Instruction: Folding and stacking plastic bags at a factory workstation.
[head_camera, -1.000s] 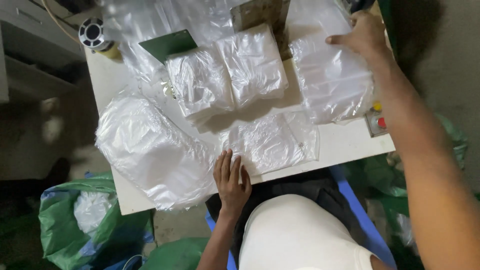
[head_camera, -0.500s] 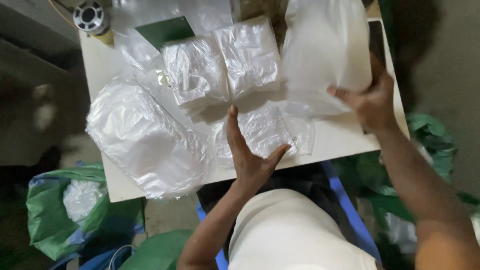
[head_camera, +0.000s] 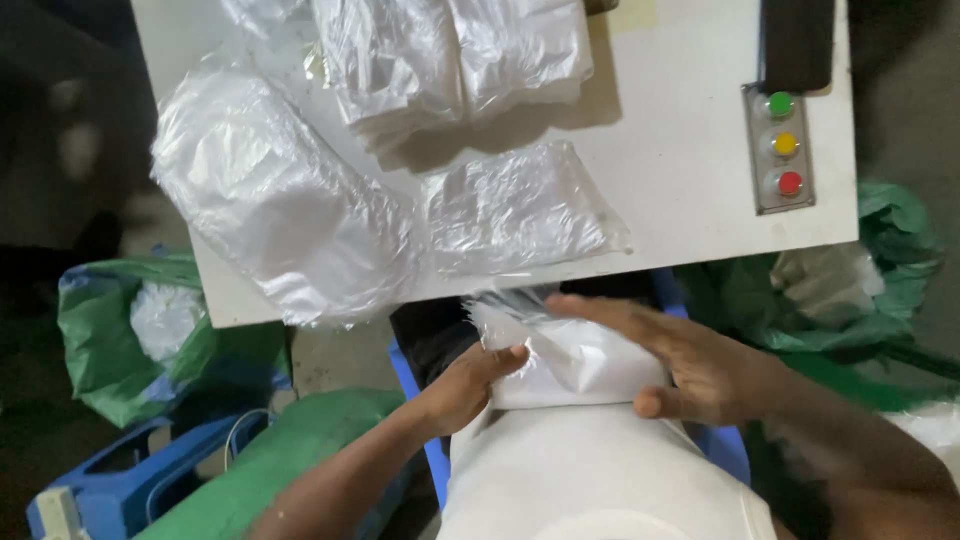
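Note:
A clear plastic bag with white folded contents lies against my lap, below the near edge of the white table. My left hand grips its left end with the thumb on top. My right hand lies flat over its right side, fingers spread across the plastic. On the table, a flat clear bag lies near the front edge. Behind it are two packed white bundles, and a large stack of clear bags hangs over the left front corner.
A grey control box with green, yellow and red buttons sits at the table's right edge, under a black bar. Green sacks with white material stand on the floor at left and right. A blue crate is at lower left.
Both hands came off the table and down to my lap. The clear bag my right hand lifted at the table's right side is now held there in both hands. The view shifted down.

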